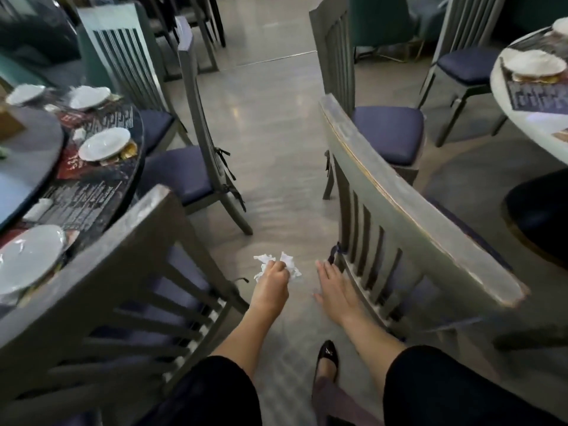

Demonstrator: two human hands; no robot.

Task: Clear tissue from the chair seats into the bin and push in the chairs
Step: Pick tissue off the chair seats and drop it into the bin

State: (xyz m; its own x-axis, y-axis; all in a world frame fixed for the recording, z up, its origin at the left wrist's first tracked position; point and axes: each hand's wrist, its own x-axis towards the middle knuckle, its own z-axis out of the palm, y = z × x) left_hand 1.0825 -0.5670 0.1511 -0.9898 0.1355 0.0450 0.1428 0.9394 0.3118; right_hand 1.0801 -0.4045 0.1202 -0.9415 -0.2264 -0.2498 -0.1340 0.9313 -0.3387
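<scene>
My left hand point(272, 279) grips crumpled white tissue point(287, 261) low over the aisle floor between two grey slat-backed chairs. My right hand point(333, 282) hangs beside it with straight fingers, close to the back post of the near right chair point(408, 210); whether it touches the post is unclear. The near left chair point(129, 250) stands at the dark round table, its blue seat showing through the slats. No bin is in view.
The dark round table point(92, 192) at left carries white plates and printed mats. Two more blue-cushioned chairs point(181, 173) stand along it. Another chair point(388, 130) and a pale round table point(528, 118) are at right. A pale tiled aisle point(276, 149) runs ahead; my black shoe point(326, 358) is below.
</scene>
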